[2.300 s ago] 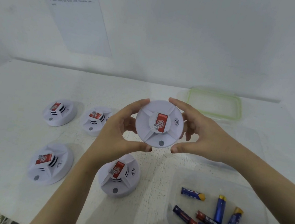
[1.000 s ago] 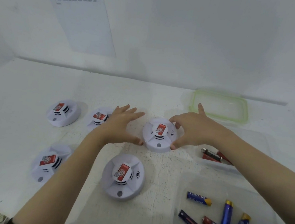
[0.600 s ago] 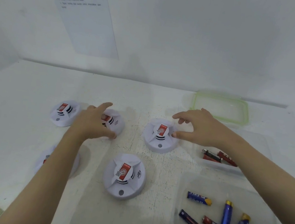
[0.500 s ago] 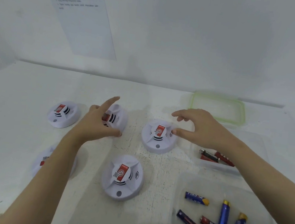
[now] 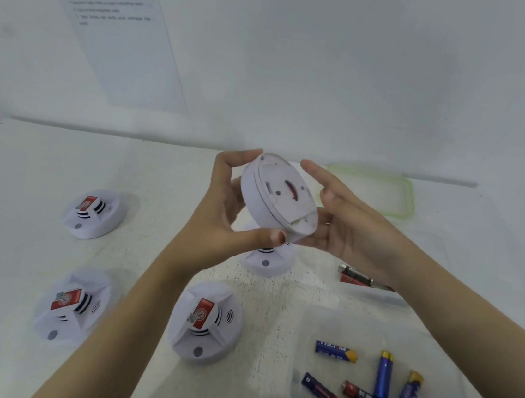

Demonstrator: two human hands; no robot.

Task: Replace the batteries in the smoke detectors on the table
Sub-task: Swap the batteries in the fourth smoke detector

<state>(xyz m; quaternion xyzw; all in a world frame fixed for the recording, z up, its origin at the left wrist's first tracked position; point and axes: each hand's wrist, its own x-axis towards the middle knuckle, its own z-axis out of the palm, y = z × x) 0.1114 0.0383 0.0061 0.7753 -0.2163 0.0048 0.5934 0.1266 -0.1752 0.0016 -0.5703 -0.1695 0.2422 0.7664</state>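
Grips with the left hand (image 5: 219, 216) a round white smoke detector (image 5: 276, 197), lifted above the table (image 5: 6, 200) at frame centre: thumb under the lower rim, fingers over the upper rim. Cups the opposite rim with the right hand (image 5: 346, 232), fingers curved about it. Flat back of the unit tilted toward the camera, a red mark near its middle.

Four more units face-up on the table: hidden detector (image 5: 265, 260) just below the hands, lower-centre detector (image 5: 205, 320), upper-left detector (image 5: 94, 213), lower-left detector (image 5: 73, 303).

At lower right, blue batteries (image 5: 383, 375) loose in a clear tray (image 5: 331, 326). At right of centre, darker batteries (image 5: 356, 274) in a second clear tray (image 5: 368, 296). Beyond the right hand, a green-rimmed lid (image 5: 409, 200).
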